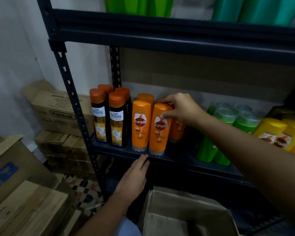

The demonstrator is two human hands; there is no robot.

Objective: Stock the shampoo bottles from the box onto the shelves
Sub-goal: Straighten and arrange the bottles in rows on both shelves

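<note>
Your right hand (179,108) curls over top of orange Sunsilk bottle (158,128), fingers behind, thumb on front; bottle upright at front edge of dark metal shelf (186,160), touching its Sunsilk neighbour (140,126). Your left hand (134,178) flat, fingers straight, fingertips apparently touching shelf lip. Open cardboard box (186,213) below.

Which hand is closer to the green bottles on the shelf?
The right hand. It grips an orange Sunsilk bottle just left of the green bottles. The left hand rests lower down at the shelf's front edge, farther left of them.
</note>
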